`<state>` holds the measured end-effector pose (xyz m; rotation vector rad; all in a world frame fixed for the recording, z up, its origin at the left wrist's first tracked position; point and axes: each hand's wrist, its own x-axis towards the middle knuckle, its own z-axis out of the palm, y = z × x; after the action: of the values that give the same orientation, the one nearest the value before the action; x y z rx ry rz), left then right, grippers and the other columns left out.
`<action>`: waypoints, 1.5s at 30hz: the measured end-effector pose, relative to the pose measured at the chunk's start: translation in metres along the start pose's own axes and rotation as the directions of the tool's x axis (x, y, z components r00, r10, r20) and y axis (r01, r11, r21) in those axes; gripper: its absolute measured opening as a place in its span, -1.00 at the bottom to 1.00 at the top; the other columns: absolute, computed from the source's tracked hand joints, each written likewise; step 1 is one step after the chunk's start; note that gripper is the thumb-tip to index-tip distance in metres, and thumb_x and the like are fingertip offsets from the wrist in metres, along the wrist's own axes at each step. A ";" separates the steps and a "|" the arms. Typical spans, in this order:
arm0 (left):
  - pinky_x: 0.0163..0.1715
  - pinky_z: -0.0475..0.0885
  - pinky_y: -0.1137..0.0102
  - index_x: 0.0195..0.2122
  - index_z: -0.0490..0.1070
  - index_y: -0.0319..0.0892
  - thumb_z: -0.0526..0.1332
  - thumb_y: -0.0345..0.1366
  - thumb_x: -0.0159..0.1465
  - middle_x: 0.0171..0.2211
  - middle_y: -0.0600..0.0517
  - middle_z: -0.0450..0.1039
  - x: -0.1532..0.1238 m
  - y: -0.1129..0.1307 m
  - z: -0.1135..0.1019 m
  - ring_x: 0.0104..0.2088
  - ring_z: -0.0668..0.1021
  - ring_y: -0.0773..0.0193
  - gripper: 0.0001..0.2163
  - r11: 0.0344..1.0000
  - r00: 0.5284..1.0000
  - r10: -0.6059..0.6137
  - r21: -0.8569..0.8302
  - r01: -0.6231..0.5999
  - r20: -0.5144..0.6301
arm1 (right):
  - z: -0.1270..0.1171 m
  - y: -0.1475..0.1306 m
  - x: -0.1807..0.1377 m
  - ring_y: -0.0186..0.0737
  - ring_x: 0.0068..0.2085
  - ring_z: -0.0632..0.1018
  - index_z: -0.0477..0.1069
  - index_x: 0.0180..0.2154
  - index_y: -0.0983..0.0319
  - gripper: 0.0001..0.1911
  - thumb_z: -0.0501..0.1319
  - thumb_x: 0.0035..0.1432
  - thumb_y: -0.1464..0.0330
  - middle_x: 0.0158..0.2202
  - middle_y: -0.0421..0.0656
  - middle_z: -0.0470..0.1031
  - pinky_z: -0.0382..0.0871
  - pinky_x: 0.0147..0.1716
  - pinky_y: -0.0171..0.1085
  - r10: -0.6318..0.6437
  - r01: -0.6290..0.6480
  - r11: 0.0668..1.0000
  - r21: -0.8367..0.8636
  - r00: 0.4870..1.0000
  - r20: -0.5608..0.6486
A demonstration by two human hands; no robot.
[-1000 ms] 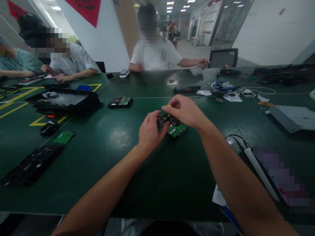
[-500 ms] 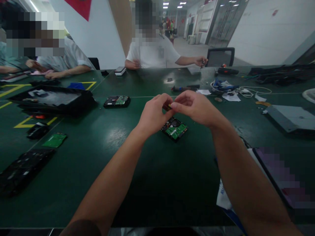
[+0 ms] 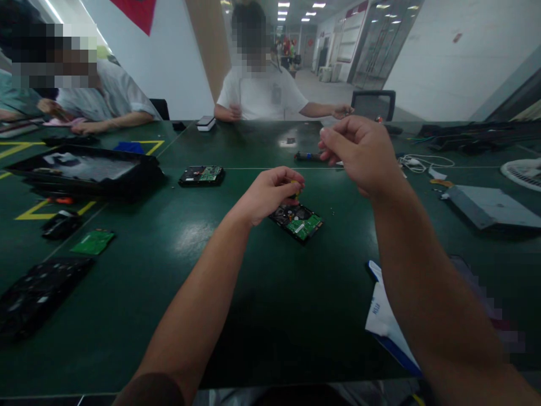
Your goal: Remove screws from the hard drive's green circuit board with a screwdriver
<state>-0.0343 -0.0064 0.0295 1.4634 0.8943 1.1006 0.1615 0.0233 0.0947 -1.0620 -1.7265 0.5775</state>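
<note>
Left hand (image 3: 273, 195) pinching small yellow part (image 3: 296, 193); black-and-green rectangular drive (image 3: 302, 223) at its 5 o'clock. Right hand (image 3: 361, 152) 2 o'clock, fingertips together, contents unclear.

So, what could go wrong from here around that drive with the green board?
The left hand holds a small yellow item just above the drive; a slip might scratch the exposed green board. Tiny specks lie right of the drive; if they are parts, a sweep could scatter them. The right hand is raised with bent fingers; anything small there, too small to tell, might drop.

Black tray (image 3: 114, 181) leftward — grey box (image 3: 494, 206) rightward
</note>
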 end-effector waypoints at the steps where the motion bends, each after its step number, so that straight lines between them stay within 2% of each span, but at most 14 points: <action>1: -0.24 0.60 0.36 -0.21 0.49 -0.19 0.29 -0.38 0.28 -0.18 -0.04 0.56 0.000 0.000 0.000 -0.24 0.58 0.33 -0.93 1.000 1.000 -0.010 -0.027 0.010 -0.002 | 0.000 0.003 0.001 -0.18 -0.32 0.60 0.47 -0.28 0.17 -0.73 0.34 0.33 0.12 -0.32 -0.12 0.58 0.45 -0.39 -0.23 0.003 -0.003 1.000 -0.012 1.000 -0.005; 5: -0.31 0.59 0.39 -0.22 0.51 -0.20 0.29 -0.41 0.25 -0.20 -0.04 0.54 0.002 0.000 0.000 -0.21 0.58 0.28 -0.92 0.991 0.998 -0.056 -0.121 0.053 -0.021 | 0.001 0.027 0.003 -0.16 -0.36 0.59 0.49 -0.27 0.19 -0.74 0.36 0.27 0.13 -0.34 -0.09 0.58 0.46 -0.40 -0.19 0.061 -0.063 0.997 -0.045 0.997 -0.051; 8: -0.32 0.61 0.37 -0.25 0.52 -0.19 0.28 -0.40 0.26 -0.21 -0.05 0.52 0.003 -0.002 -0.001 -0.22 0.57 0.27 -0.94 0.986 0.995 -0.083 -0.149 0.074 -0.056 | 0.001 0.053 -0.003 -0.15 -0.36 0.58 0.51 -0.26 0.21 -0.74 0.33 0.27 0.13 -0.35 -0.08 0.59 0.46 -0.35 -0.15 0.121 -0.128 0.981 -0.143 0.991 -0.062; 12: -0.32 0.60 0.37 -0.28 0.51 -0.15 0.28 -0.36 0.28 -0.19 -0.04 0.49 0.005 -0.005 0.000 -0.22 0.54 0.28 -0.98 0.990 0.993 -0.068 -0.128 0.055 -0.093 | 0.011 0.087 -0.032 -0.10 -0.29 0.57 0.53 -0.30 0.21 -0.81 0.33 0.21 0.21 -0.33 -0.07 0.60 0.45 -0.21 -0.09 0.196 -0.159 0.896 -0.416 0.979 0.048; 14: -0.35 0.58 0.41 -0.28 0.49 -0.14 0.28 -0.34 0.29 -0.20 -0.02 0.48 0.006 -0.007 0.001 -0.23 0.53 0.29 -0.98 0.992 0.993 -0.060 -0.115 0.049 -0.102 | 0.021 0.103 -0.053 -0.06 -0.24 0.58 0.52 -0.30 0.21 -0.79 0.31 0.24 0.20 -0.28 -0.04 0.62 0.44 -0.15 -0.05 0.215 -0.163 0.856 -0.491 0.975 0.053; 16: -0.35 0.57 0.43 -0.29 0.46 -0.14 0.30 -0.33 0.29 -0.24 0.00 0.45 0.006 -0.007 0.003 -0.26 0.51 0.31 -0.96 0.992 0.993 -0.063 -0.119 0.051 -0.101 | 0.032 0.118 -0.074 -0.04 -0.21 0.59 0.51 -0.23 0.22 -0.70 0.26 0.30 0.11 -0.23 -0.02 0.62 0.45 -0.12 -0.05 0.228 -0.185 0.861 -0.473 0.973 0.035; 19: -0.37 0.55 0.47 -0.31 0.45 -0.15 0.34 -0.32 0.28 -0.30 0.04 0.40 0.005 -0.006 0.004 -0.31 0.48 0.35 -0.92 0.985 0.992 -0.077 -0.163 0.061 -0.096 | 0.046 0.137 -0.099 -0.01 -0.10 0.60 0.50 -0.08 0.24 -0.58 0.20 0.36 0.02 -0.09 0.05 0.61 0.47 -0.06 -0.04 0.193 -0.153 0.906 -0.395 0.979 0.063; 23: -0.41 0.54 0.49 -0.30 0.47 -0.18 0.36 -0.33 0.26 -0.32 0.04 0.39 0.003 -0.005 0.006 -0.33 0.48 0.36 -0.92 0.972 0.993 -0.094 -0.224 0.077 -0.070 | 0.053 0.155 -0.115 0.02 0.05 0.58 0.45 0.09 0.23 -0.55 0.19 0.39 0.05 0.05 0.08 0.56 0.45 0.09 0.01 0.133 -0.095 0.945 -0.314 0.986 0.101; 28: -0.40 0.56 0.41 -0.22 0.52 -0.21 0.29 -0.34 0.25 -0.29 -0.03 0.50 0.003 -0.007 0.011 -0.25 0.59 0.24 -0.90 0.955 0.992 -0.122 -0.277 0.105 -0.043 | 0.046 0.163 -0.119 0.02 0.08 0.58 0.44 0.15 0.21 -0.57 0.25 0.36 0.14 0.09 0.06 0.53 0.46 0.13 0.02 0.116 -0.067 0.959 -0.277 0.980 0.164; 32: -0.38 0.58 0.34 -0.26 0.50 -0.22 0.28 -0.28 0.23 -0.31 -0.09 0.55 0.006 -0.014 0.015 -0.21 0.62 0.15 -0.87 0.948 0.988 -0.140 -0.296 0.114 -0.066 | 0.042 0.162 -0.121 0.01 0.10 0.57 0.43 0.17 0.17 -0.57 0.27 0.34 0.17 0.11 0.03 0.53 0.46 0.12 0.02 0.110 -0.056 0.956 -0.288 0.978 0.175; 36: -0.45 0.47 0.45 -0.34 0.55 -0.24 0.28 -0.24 0.21 -0.24 -0.12 0.53 0.007 -0.015 0.014 -0.18 0.56 0.17 -0.84 0.980 0.989 -0.106 -0.181 0.085 -0.106 | 0.045 0.157 -0.119 0.00 0.06 0.57 0.45 0.15 0.20 -0.58 0.26 0.35 0.17 0.08 0.03 0.55 0.46 0.08 -0.01 0.123 -0.056 0.927 -0.370 0.980 0.159; 40: -0.44 0.45 0.46 -0.30 0.62 -0.24 0.26 -0.23 0.22 -0.10 -0.15 0.53 0.005 -0.010 0.010 -0.11 0.52 0.15 -0.79 0.995 0.987 -0.089 -0.058 0.082 -0.137 | 0.047 0.150 -0.118 0.06 0.04 0.54 0.50 0.10 0.26 -0.58 0.22 0.38 0.13 0.02 0.07 0.57 0.39 0.09 0.01 0.164 -0.055 0.848 -0.528 0.973 0.163; 45: -0.36 0.55 0.31 -0.21 0.55 -0.24 0.27 -0.25 0.25 -0.28 -0.12 0.54 0.003 -0.008 0.009 -0.23 0.57 0.15 -0.82 0.968 0.978 -0.178 -0.197 0.154 -0.107 | 0.043 0.149 -0.118 0.03 0.00 0.54 0.54 0.04 0.22 -0.57 0.19 0.40 0.04 -0.01 0.04 0.56 0.39 0.02 -0.04 0.217 -0.076 0.818 -0.571 0.959 0.183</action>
<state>-0.0244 -0.0047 0.0218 1.1539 0.9543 1.1270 0.1953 0.0003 -0.0958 -1.6048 -2.1089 0.2981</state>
